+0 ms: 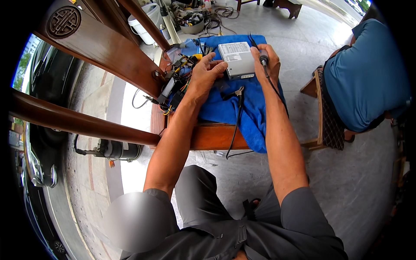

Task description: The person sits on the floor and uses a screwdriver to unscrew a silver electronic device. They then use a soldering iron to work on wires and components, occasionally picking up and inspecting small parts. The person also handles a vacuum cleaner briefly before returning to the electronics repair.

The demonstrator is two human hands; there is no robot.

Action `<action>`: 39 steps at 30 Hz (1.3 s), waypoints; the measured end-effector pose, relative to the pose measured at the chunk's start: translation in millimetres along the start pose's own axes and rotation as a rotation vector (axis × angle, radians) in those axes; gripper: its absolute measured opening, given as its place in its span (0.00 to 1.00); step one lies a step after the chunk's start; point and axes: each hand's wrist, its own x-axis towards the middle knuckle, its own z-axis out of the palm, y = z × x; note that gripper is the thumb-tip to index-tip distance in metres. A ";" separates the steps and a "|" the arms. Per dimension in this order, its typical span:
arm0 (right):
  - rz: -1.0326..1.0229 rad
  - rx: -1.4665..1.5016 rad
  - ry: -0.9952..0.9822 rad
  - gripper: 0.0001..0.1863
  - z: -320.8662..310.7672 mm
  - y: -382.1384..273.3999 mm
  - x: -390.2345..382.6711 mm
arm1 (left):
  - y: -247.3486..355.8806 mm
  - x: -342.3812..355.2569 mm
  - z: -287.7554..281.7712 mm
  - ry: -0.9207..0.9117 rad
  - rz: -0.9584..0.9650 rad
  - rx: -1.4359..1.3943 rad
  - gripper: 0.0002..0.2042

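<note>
A silver, box-shaped electronic unit (237,65) with a white label and a socket on its near edge sits over the blue towel (255,117). My left hand (205,73) is at its left side, fingers apart and loosely bent, the thumb against the box's edge. On the other side my right hand (268,60) is closed round a black corded probe (264,61); its thumb lies along the box's right side. Dark pointed prongs rise above this hand, and the cord runs down along my forearm. A metal clamp (239,92) on a black cable lies on the towel below the box.
Tangled wires and connectors (175,86) lie left of the towel on a wooden bench (216,138). Wooden rails (86,119) run along the left. A person in a blue shirt (366,80) sits at right. A black motor-like cylinder (119,149) and a white bucket (147,24) stand on the floor.
</note>
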 end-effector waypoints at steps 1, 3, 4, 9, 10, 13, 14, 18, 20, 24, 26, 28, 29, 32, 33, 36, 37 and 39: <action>0.021 0.026 0.007 0.16 0.3 -1.2 -0.5 | 0.2 -0.1 1.4 0.009 0.044 0.014 0.41; 0.037 0.042 0.005 0.16 1.8 -9.4 -4.8 | -0.7 -1.5 5.6 0.026 0.130 0.040 0.41; 0.045 0.049 0.003 0.16 1.8 -12.6 -5.4 | -1.0 -1.3 7.8 0.066 0.119 0.077 0.41; 0.017 0.114 -0.003 0.15 3.1 -10.9 -2.6 | -13.4 3.2 4.9 0.151 0.078 -0.031 0.39; -0.002 0.124 0.006 0.15 5.2 -10.9 -3.2 | -16.7 4.0 2.6 0.141 0.064 -0.101 0.38; -0.048 0.161 0.041 0.17 3.9 -11.1 -3.3 | -14.2 3.4 5.5 0.093 0.011 -0.299 0.32; -0.062 0.178 0.052 0.19 3.0 -12.6 -3.4 | -13.1 4.4 4.4 0.072 -0.011 -0.348 0.28; -0.188 0.119 0.131 0.18 0.3 -18.1 -3.9 | -8.0 0.8 3.6 -0.043 -0.074 -0.399 0.20; -0.228 0.080 0.133 0.15 -2.4 -22.0 -5.0 | -8.5 -0.4 6.3 -0.040 -0.090 -0.389 0.20; -0.272 0.135 0.144 0.14 -3.0 -32.5 -8.8 | -8.0 -3.7 9.2 0.027 -0.105 -0.367 0.21; -0.267 0.199 0.133 0.13 -2.9 -40.9 -12.8 | -6.6 -4.9 13.6 0.075 -0.064 -0.391 0.23; -0.291 0.245 0.116 0.13 -1.5 -52.3 -19.4 | -5.3 -4.6 19.7 0.126 -0.004 -0.442 0.25; -0.302 0.272 0.107 0.13 0.6 -57.8 -23.7 | -6.6 -4.2 19.8 0.130 0.020 -0.455 0.26; -0.392 0.322 0.063 0.11 7.3 -65.1 -30.1 | -7.5 -1.5 16.3 0.129 0.046 -0.505 0.35; -0.423 0.330 0.057 0.11 8.7 -66.5 -31.7 | -7.8 -2.9 15.5 0.124 0.038 -0.511 0.37; -0.425 0.361 0.042 0.10 9.1 -74.3 -36.9 | -8.2 -7.3 13.8 0.082 0.041 -0.515 0.44; -0.427 0.373 0.046 0.11 9.4 -76.1 -37.7 | -8.0 -7.4 14.0 0.075 0.044 -0.523 0.43; -0.419 0.413 0.045 0.12 9.4 -74.7 -37.5 | -5.5 -6.7 17.6 0.056 0.048 -0.537 0.42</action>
